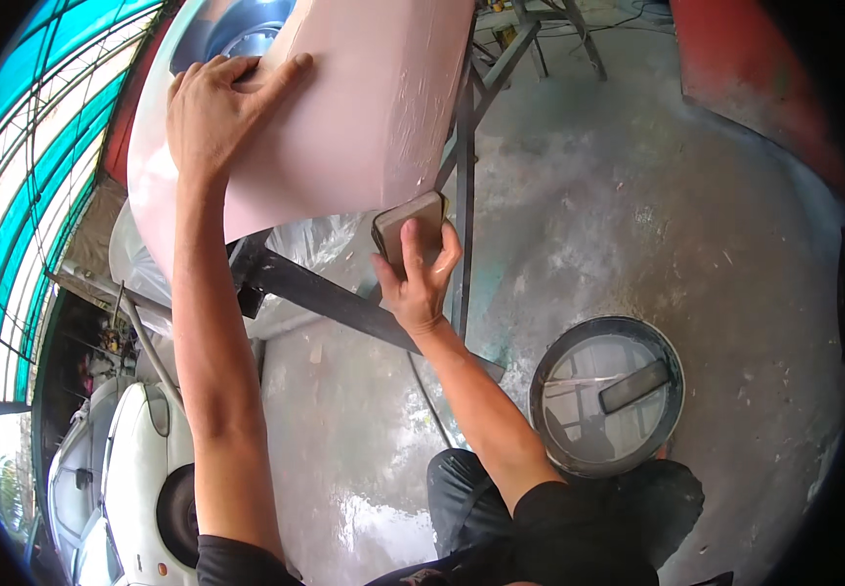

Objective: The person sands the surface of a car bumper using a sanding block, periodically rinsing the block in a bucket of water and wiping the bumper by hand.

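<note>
A large, curved, pink-coated panel (344, 127), apparently a vehicle body part, rests on a dark metal stand (344, 303). On its upper left part lies my left hand (210, 112), thumb stretched out and fingers bent beside the blue recess (252, 29). Wet-looking streaks run along the panel's right side. My right hand (421, 278) is closed around a flat sanding block (411, 220) with a dark edge, fingers laid over its face. The block is at the panel's lower right corner; whether it touches cannot be made out.
Near my knees, a round dark basin (537, 400) holds cloudy water and a dark rectangular block (634, 386). Clear plastic sheeting (320, 239) hangs behind the panel. A white car (144, 479) stands at the lower left, a red panel (750, 83) at the far right. The concrete floor (735, 293) is stained.
</note>
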Demonstrator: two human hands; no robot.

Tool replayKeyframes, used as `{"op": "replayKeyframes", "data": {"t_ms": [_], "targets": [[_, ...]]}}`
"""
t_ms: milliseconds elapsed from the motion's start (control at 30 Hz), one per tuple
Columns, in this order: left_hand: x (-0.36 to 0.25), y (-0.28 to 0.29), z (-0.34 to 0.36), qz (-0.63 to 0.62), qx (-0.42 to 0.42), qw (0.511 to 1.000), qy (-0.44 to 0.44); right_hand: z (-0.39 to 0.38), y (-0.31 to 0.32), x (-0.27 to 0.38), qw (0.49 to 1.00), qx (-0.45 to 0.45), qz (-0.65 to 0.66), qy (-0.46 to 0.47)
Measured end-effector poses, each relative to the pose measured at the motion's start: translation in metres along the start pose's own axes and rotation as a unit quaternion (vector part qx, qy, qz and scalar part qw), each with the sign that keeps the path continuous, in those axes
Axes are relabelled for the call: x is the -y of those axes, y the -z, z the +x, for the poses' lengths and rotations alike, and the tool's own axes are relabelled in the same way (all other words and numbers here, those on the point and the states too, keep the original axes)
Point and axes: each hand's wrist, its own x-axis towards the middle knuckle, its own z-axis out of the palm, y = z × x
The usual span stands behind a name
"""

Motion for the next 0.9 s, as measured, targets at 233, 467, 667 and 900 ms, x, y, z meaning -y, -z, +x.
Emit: {"op": "replayKeyframes", "data": {"t_ms": [233, 467, 667, 900], "targets": [[0.009, -0.001, 0.0, -0.016, 0.009, 1.0, 0.014, 0.13, 0.009, -0.034, 0.998, -0.058, 0.002, -0.02], [0.009, 0.0, 0.002, 0.005, 0.0, 1.0, 0.009, 0.007, 0.013, -0.006, 1.0, 0.015, -0.011, -0.007], [0.01, 0.001, 0.0, -0.009, 0.041, 0.999, 0.017, 0.093, 0.01, -0.007, 0.999, -0.039, -0.023, -0.023], [0.002, 0.003, 0.003, -0.01, -0.002, 1.0, 0.004, 0.007, 0.01, -0.009, 1.0, 0.018, 0.004, 0.011]]}}
